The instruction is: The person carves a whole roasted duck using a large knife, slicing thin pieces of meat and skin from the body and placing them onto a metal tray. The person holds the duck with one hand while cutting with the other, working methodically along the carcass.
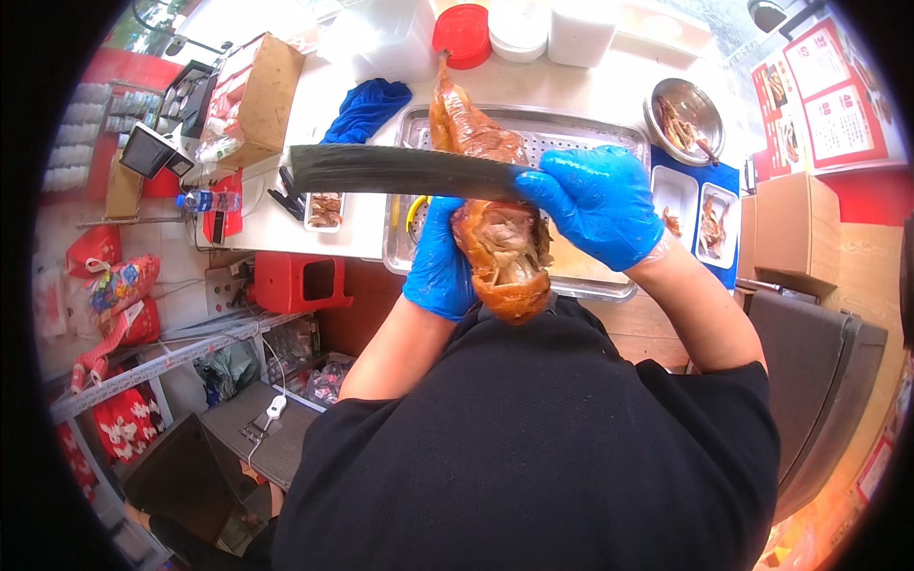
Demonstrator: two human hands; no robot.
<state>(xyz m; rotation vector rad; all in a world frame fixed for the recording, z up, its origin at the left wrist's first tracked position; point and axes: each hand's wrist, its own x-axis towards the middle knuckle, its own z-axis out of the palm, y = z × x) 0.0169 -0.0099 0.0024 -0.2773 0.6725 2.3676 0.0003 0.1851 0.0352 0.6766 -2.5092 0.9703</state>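
Note:
In a blue glove, my right hand [605, 200] is closed round the handle end of a large knife [400, 171]. Its long, dark, broad blade points left and crosses in front of a glazed brown roast duck [473, 124]. My left hand [444, 266], also gloved in blue, grips the near part of the duck from the left side. Pale meat is laid bare there, with browned skin around it. The neck points away from me over a perforated metal tray [583, 122]. Behind the blade, the middle of the duck is hidden, so I cannot tell whether both parts are joined.
A steel bowl [685, 121] with duck pieces stands at the right, above two white trays, one being this meat tray [716, 226]. A blue cloth [367, 109], a small box of meat [325, 211] and a red lid [462, 36] lie around. Below left is a red stool [297, 283].

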